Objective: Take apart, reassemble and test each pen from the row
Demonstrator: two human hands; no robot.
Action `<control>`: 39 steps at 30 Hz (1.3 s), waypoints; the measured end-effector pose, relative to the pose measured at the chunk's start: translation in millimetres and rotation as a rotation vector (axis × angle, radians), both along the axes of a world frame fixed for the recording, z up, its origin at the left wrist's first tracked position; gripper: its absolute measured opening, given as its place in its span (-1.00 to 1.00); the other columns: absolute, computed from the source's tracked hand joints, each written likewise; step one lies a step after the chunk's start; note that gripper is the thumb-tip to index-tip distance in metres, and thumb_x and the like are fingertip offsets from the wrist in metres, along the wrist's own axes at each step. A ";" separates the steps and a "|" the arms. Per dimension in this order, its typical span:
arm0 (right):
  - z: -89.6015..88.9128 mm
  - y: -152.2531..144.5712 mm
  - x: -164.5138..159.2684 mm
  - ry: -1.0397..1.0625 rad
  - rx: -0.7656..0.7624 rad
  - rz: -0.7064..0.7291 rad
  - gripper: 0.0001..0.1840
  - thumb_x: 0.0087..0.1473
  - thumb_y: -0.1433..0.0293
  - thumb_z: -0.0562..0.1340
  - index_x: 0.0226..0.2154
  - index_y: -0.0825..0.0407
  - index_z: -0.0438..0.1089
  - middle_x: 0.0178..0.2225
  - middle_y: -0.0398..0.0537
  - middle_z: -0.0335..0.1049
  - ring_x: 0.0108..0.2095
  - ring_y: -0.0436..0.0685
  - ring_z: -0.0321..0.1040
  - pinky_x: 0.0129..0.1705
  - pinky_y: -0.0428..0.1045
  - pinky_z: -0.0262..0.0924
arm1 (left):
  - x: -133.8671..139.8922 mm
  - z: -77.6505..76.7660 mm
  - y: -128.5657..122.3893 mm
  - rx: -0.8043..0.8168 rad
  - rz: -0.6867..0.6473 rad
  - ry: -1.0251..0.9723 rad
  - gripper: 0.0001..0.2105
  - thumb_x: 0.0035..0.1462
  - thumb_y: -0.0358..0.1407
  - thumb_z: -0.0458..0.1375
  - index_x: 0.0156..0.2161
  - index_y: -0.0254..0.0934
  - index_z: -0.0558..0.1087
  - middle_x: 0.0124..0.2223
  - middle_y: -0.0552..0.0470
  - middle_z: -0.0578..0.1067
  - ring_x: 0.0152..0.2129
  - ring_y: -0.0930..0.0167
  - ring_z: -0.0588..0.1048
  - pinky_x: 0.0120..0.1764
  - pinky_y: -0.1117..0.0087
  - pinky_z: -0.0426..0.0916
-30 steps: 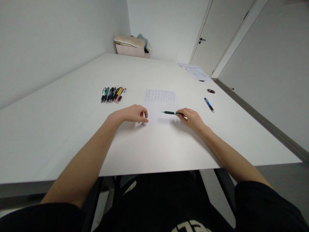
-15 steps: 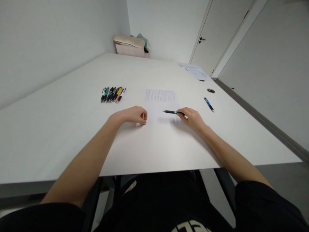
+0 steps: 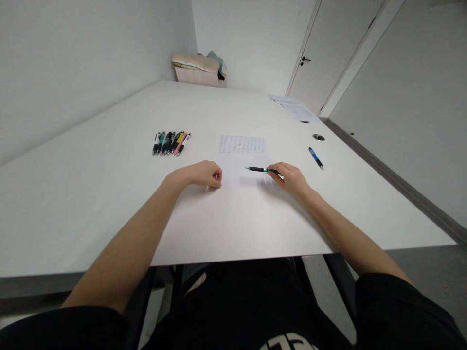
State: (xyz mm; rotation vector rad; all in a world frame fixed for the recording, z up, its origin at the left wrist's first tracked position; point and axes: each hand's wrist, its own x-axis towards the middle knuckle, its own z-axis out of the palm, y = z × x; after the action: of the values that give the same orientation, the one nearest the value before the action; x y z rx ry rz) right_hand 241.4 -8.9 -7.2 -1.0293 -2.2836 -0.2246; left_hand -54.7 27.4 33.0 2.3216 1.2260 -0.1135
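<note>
In the head view my right hand (image 3: 289, 178) pinches a black and green pen (image 3: 258, 169) by its back end. The pen's tip points left, held above a white sheet of paper (image 3: 241, 165), and a shadow falls beneath it. Rows of small printed or written marks fill the sheet's upper part. My left hand (image 3: 205, 174) rests on its side at the sheet's left edge, fingers curled in toward the thumb, with nothing visible in them.
Several pens (image 3: 170, 144) lie side by side on the white table (image 3: 109, 194), left of the sheet. A blue and black pen (image 3: 315, 158) lies at the right, near a round metal grommet (image 3: 318, 137). More papers (image 3: 295, 108) sit at the far right corner.
</note>
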 end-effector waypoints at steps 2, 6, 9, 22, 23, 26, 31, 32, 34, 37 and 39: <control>0.3 -0.3 -0.1 -0.002 0.004 0.000 -0.81 0.16 0.34 0.06 -0.27 0.03 0.35 -0.34 -0.01 0.47 -0.36 0.06 0.39 -0.31 -0.05 0.26 | 0.3 0.8 0.5 0.049 -0.008 -0.023 -0.88 -0.16 -0.30 0.09 -0.50 -0.27 0.45 -0.50 0.06 0.50 -0.55 0.45 0.40 -0.48 0.47 0.14; 0.6 -0.2 -0.5 -0.009 0.009 -0.007 -0.81 0.16 0.34 0.07 -0.27 0.03 0.35 -0.34 -0.02 0.47 -0.36 0.05 0.39 -0.31 -0.06 0.25 | 3.6 1.5 1.4 0.188 0.013 -0.135 -0.83 -0.08 -0.25 0.09 -0.40 -0.28 0.47 -0.45 0.05 0.50 -0.51 0.45 0.41 -0.44 0.48 0.18; 1.0 -0.2 -0.8 -0.013 0.010 -0.013 -0.81 0.16 0.33 0.06 -0.27 0.03 0.36 -0.34 -0.01 0.47 -0.36 0.06 0.39 -0.31 -0.06 0.25 | 10.9 -2.7 1.4 0.225 0.072 -0.286 -0.77 -0.03 -0.20 0.09 -0.32 -0.29 0.47 -0.41 0.04 0.51 -0.46 0.45 0.43 -0.38 0.46 0.24; 1.6 -1.2 -1.9 0.005 -0.007 -0.021 -0.81 0.16 0.33 0.06 -0.29 0.01 0.36 -0.34 -0.01 0.47 -0.36 0.06 0.38 -0.30 -0.05 0.25 | 45.7 -37.8 0.5 -0.046 0.379 -0.890 -0.68 -0.13 -0.21 0.24 -0.25 -0.38 0.44 -0.34 -0.07 0.49 -0.43 0.43 0.42 -0.33 0.36 0.32; 1.5 -1.1 -2.1 0.004 -0.006 -0.019 -0.81 0.16 0.33 0.06 -0.29 0.01 0.36 -0.34 -0.01 0.47 -0.36 0.06 0.38 -0.30 -0.05 0.25 | 46.7 -37.8 -0.3 -0.054 0.383 -0.887 -0.69 -0.14 -0.22 0.24 -0.27 -0.38 0.45 -0.35 -0.06 0.49 -0.43 0.44 0.42 -0.33 0.36 0.31; 1.5 -1.4 -2.8 -0.004 0.003 -0.014 -0.81 0.16 0.33 0.06 -0.28 0.02 0.36 -0.34 -0.01 0.47 -0.36 0.06 0.38 -0.31 -0.05 0.25 | 48.8 -37.1 -2.1 -0.053 0.384 -0.867 -0.71 -0.13 -0.21 0.24 -0.29 -0.37 0.46 -0.35 -0.05 0.49 -0.44 0.45 0.41 -0.33 0.37 0.30; 2.2 -2.1 -3.6 -0.003 0.008 -0.013 -0.81 0.16 0.33 0.06 -0.30 0.03 0.36 -0.35 -0.02 0.47 -0.38 0.05 0.38 -0.33 -0.06 0.24 | 49.5 -37.7 -1.6 -0.067 0.380 -0.890 -0.70 -0.14 -0.21 0.24 -0.28 -0.37 0.46 -0.33 -0.05 0.50 -0.45 0.46 0.41 -0.34 0.39 0.30; 2.3 -2.0 -3.7 -0.004 0.004 -0.013 -0.81 0.16 0.33 0.06 -0.30 0.02 0.36 -0.35 -0.02 0.47 -0.38 0.05 0.38 -0.33 -0.06 0.24 | 49.6 -37.7 -1.6 -0.060 0.374 -0.893 -0.70 -0.13 -0.21 0.23 -0.28 -0.37 0.46 -0.33 -0.06 0.50 -0.44 0.45 0.41 -0.34 0.38 0.30; 2.2 -1.9 -3.9 -0.005 -0.003 -0.012 -0.81 0.16 0.33 0.06 -0.29 0.02 0.36 -0.35 -0.02 0.47 -0.38 0.05 0.38 -0.33 -0.05 0.24 | 50.1 -37.0 -2.4 -0.035 0.363 -0.891 -0.71 -0.13 -0.20 0.23 -0.29 -0.36 0.46 -0.33 -0.06 0.50 -0.43 0.44 0.42 -0.32 0.37 0.30; 1.9 -1.6 -4.2 -0.006 -0.002 -0.004 -0.81 0.16 0.34 0.06 -0.29 0.02 0.36 -0.34 -0.02 0.47 -0.37 0.06 0.38 -0.32 -0.05 0.24 | 51.6 -35.2 -4.7 0.000 0.347 -0.878 -0.72 -0.13 -0.20 0.23 -0.31 -0.36 0.47 -0.33 -0.06 0.51 -0.40 0.42 0.43 -0.27 0.35 0.31; 1.9 -1.6 -4.7 -0.007 -0.001 0.000 -0.81 0.16 0.33 0.06 -0.29 0.02 0.36 -0.35 -0.02 0.47 -0.38 0.05 0.38 -0.32 -0.05 0.24 | 52.8 -34.7 -5.6 0.011 0.333 -0.874 -0.72 -0.12 -0.20 0.22 -0.31 -0.36 0.47 -0.33 -0.05 0.51 -0.39 0.42 0.43 -0.25 0.34 0.31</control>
State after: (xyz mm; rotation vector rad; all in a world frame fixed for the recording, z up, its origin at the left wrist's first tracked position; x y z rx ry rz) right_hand 236.7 -10.5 -5.3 -1.0307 -2.2897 -0.2278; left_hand -1.9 21.8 -1.7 1.7786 1.0860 0.9171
